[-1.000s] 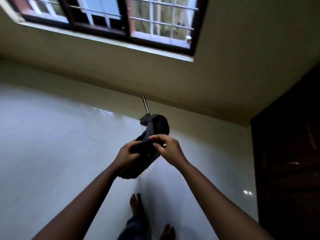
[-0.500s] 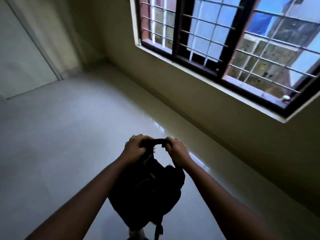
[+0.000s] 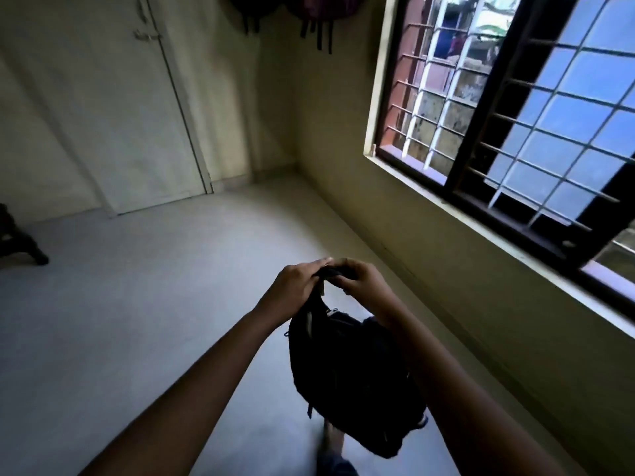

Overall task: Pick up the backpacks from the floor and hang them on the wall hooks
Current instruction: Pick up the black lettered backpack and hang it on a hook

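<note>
Dim room, pale floor [image 3: 137, 321]: carrying step, backpack [image 3: 350, 379] off the ground.
Left hand [image 3: 295, 286] and right hand [image 3: 360, 285] both grip its top handle [image 3: 336, 271]; the bag dangles between the forearms. Next, likely, a lift to the far wall beside the hung bags [image 3: 316, 12]; hooks unseen.

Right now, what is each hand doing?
Left hand: grips the black backpack by its top handle.
Right hand: grips the same handle.

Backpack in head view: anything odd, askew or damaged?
Nothing stands out. The black backpack hangs by its top handle, gripped by the left hand and right hand, tilted slightly but seemingly intact. Two other bags hang on the far wall, cropped at the top.
</note>
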Motion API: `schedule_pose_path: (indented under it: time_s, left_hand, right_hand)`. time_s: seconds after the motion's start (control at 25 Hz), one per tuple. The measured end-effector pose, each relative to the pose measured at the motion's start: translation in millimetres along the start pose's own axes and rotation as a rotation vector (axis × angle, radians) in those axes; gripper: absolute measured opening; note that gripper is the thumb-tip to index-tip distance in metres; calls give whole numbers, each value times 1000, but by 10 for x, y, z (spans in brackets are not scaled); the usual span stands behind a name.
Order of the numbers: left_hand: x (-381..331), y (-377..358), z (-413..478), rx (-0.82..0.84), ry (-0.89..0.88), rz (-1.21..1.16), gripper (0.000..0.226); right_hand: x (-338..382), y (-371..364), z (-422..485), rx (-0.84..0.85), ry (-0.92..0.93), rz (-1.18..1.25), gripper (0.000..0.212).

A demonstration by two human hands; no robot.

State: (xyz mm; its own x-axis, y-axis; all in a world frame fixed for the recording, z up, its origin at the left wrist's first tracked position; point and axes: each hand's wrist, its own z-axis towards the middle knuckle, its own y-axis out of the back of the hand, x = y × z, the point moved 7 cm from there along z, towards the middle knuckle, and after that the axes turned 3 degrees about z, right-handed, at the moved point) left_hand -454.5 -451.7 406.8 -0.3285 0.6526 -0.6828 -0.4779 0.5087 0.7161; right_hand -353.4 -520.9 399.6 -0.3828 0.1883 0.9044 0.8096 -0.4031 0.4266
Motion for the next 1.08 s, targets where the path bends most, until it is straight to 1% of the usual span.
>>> schedule_pose_path:
  time_s: [0.04,0.08,0.16,0.2,0.24,0.32,0.44,0.56,0.64,0.76,0.88,0.96,1.08]
  left_hand:
    - [96,130,311,-28,1,-21,39]
    - [173,237,584,-55,11,-54,35]
    - [332,442,1120,-110,59,-122,29]
    - [420,518,1355,-125,94,-152,27]
    - [526,586,1585,-135,127,-165,26]
    - [809,758,2084,-173,169,-159,24]
    - [1191,1041,2654,-218,184,-172,21]
    - [1578,1465,3266,-308,174,-237,19]
    - [1899,1806,3817,-348,152,-230,19]
    - [2283,2222,4632,-357,125,-152,22]
    - [2517,2574,5489,-341,88,-134,24]
    - [2536,2825,6139,-351,13,-97,24]
    - [2355,3152,7052,-374,-159,-56,23]
  right_hand:
    - [-1,46,314,26,9,60,11]
    - [-7,90,592,55,24,70,9]
    - [-8,213,1173,103,46,-8,4]
    - [0,282,1444,111,57,-47,6]
    - [27,356,1724,104,69,-78,13]
    - [160,445,2393,96,109,-101,21]
    - [445,367,3283,113,176,-135,23]
    - [640,220,4157,119,222,-185,22]
    - [744,160,4831,112,244,-209,20]
    - [886,214,5716,49,240,-178,19]
    - [1068,396,6508,-110,235,-202,17]
    - [1208,612,7019,-241,234,-250,18]
    - [1484,1013,7696,-407,335,-389,20]
